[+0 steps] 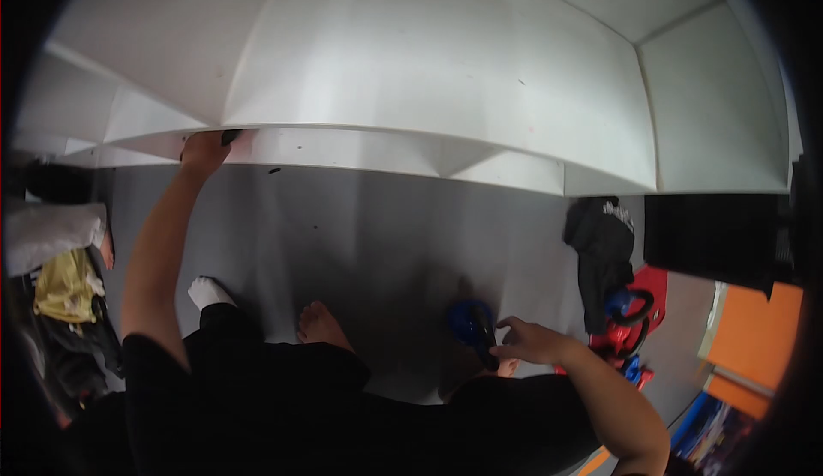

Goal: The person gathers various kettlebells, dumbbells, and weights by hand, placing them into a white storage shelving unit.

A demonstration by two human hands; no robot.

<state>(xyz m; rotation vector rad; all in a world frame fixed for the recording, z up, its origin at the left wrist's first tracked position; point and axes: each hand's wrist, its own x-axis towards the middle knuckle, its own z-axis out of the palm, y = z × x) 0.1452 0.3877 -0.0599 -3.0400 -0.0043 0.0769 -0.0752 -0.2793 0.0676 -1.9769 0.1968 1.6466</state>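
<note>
My left hand (204, 152) reaches into the low gap under the white shelf board, its fingers partly hidden by the board's edge. It is closed, and a small dark thing (230, 137) shows at its fingers; I cannot tell what it is. My right hand (536, 340) is over the floor by my knee, fingers apart. Its fingertips are right at the black part of a rounded blue-and-black object (470, 322). A white sock covers one foot (208, 292), while another foot (323, 325) is bare.
The white shelf unit (446, 56) spans the front above the grey floor (377, 219). Dark clothing (600, 240) lies to the right, near red and blue things (630, 313) with black rings. Left are a yellow cloth (64, 287) and a grey cloth (56, 234). Small dark bits dot the floor.
</note>
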